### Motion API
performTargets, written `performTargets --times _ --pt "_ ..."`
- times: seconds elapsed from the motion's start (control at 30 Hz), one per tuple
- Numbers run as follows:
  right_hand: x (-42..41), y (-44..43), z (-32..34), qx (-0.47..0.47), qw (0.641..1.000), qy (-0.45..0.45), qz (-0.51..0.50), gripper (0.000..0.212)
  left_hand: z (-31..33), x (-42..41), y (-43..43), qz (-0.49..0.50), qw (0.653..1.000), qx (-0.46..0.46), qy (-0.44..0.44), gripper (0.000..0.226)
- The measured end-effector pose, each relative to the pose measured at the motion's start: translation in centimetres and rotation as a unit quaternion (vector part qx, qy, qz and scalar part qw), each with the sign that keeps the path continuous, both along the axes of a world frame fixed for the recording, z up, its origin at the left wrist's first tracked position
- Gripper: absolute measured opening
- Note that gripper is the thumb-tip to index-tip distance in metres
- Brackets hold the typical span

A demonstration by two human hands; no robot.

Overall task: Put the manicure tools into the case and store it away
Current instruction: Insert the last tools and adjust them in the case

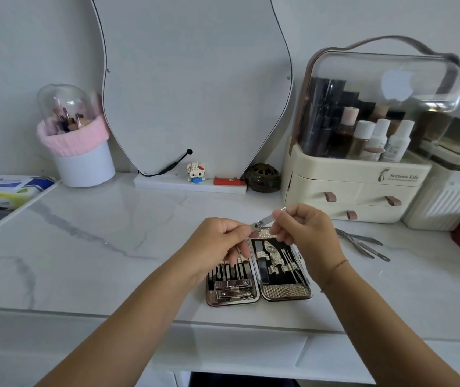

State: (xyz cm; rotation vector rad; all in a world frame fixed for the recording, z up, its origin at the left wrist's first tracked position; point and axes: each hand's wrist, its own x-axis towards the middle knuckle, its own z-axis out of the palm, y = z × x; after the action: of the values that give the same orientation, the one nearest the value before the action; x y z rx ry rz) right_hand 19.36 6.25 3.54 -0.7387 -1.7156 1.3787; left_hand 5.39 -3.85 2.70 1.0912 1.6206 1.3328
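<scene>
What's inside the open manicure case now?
Left half: nail clippers and thin picks. Right half: a dark file and slim tools. The left hand and right hand cover the case at its far end.

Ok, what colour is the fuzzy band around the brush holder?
Pink; the band shows best in the head view.

Both hands, left [217, 241] and right [304, 233], pinch a small metal tool [266, 220], probably a nail clipper, above the open case [259, 275] on the tabletop [97, 247]. Loose tools [362, 243] lie right of it.
</scene>
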Motion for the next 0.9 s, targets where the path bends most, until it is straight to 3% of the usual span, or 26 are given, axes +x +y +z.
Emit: performTargets --times 0.1,0.27,0.37,0.57,0.9 --pt "-0.3 0.2 -0.5 -0.076 0.997 0.030 -0.012 0.013 -0.3 0.1 0.5 0.008 1.000 0.002 0.011 0.022" --pt "0.6 4.1 -1.3 -0.090 0.988 -0.022 -0.125 0.016 -1.0 -1.6 1.8 0.061 0.973 0.022 0.220 0.023" --pt "1.2 6.0 -2.4 -0.094 0.980 -0.071 -0.159 0.016 -1.7 -2.6 2.7 0.037 0.969 0.015 0.243 0.032" --pt "1.2 7.0 -3.5 -0.111 0.972 -0.046 -0.203 0.014 -3.8 -3.4 3.5 0.012 0.961 0.008 0.276 0.027" --pt "-0.1 6.2 -3.4 -0.031 0.984 -0.110 -0.136 0.013 -4.5 -3.8 3.8 0.012 0.965 0.024 0.262 0.026"
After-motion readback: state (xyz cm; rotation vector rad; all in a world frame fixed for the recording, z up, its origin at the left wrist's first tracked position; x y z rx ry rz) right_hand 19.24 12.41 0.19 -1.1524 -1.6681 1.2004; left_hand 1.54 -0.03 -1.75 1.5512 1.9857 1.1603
